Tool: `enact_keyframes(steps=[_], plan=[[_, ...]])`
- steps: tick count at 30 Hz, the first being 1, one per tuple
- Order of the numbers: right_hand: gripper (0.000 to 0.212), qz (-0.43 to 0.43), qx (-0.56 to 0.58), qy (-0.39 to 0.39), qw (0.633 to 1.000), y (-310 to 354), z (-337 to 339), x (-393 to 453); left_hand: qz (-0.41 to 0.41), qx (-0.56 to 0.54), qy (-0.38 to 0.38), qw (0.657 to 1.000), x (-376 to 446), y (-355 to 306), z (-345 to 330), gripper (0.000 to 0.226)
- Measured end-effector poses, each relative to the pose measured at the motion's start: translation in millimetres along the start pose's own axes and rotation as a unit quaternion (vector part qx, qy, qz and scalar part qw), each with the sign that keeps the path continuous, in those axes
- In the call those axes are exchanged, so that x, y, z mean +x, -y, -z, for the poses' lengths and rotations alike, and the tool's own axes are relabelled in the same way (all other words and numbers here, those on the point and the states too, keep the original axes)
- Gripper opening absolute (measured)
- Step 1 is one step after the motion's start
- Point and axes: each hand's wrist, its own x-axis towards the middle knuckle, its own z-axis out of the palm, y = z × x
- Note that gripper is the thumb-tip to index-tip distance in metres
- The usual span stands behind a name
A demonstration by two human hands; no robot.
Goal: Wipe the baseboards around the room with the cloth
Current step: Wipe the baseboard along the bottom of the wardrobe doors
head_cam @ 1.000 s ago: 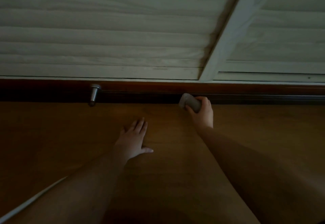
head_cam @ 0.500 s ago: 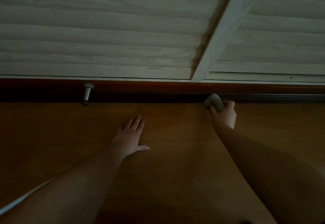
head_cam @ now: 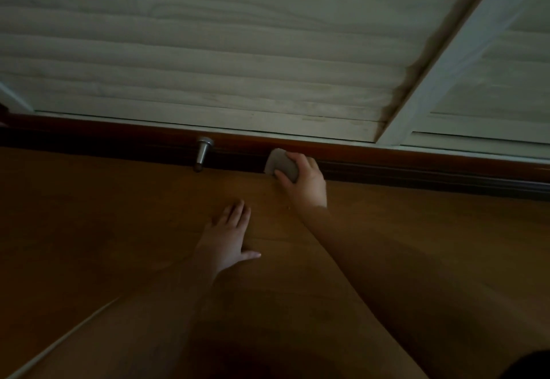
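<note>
Nearest, both forearms run up from the bottom edge, their elbows cut off by the frame, and the dim light leaves the skin and the wooden floor (head_cam: 89, 230) hard to separate. Beside the left forearm a thin pale line (head_cam: 65, 338) crosses the floor; what it is cannot be told. The left hand (head_cam: 229, 239) lies flat on the floor, short of the baseboard, fingers straight and spread, thumb out to the side, holding nothing. Past it, the right hand (head_cam: 303, 182) grips a grey cloth (head_cam: 281, 164), fingers curled over its top and thumb under its near side; most of the cloth is hidden by the fingers, and only its rounded left part shows. The cloth is pressed against the dark brown baseboard (head_cam: 416, 167) where it meets the floor. Left of the cloth along the baseboard, a metal doorstop (head_cam: 202, 152) juts out over the floor, close by but apart from it. To the right the baseboard runs unobstructed to the frame edge. Above the baseboard rise pale louvred panels (head_cam: 208, 66), divided by a white post (head_cam: 446, 63).
</note>
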Motion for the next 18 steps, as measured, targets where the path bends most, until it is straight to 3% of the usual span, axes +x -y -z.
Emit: enact_keyframes(steps=[9, 18], plan=[[0.039, -0.030, -0.017, 0.020, 0.999, 26.8, -36.9, 17.7, 0.025, 0.001, 0.007, 1.000, -11.6, 0.9, -8.8, 0.112], [0.039, -0.072, -0.011, -0.046, 0.996, -12.9, 20.6, 7.1, -0.027, 0.002, 0.015, 1.000, 12.3, -32.7, 6.6, 0.111]])
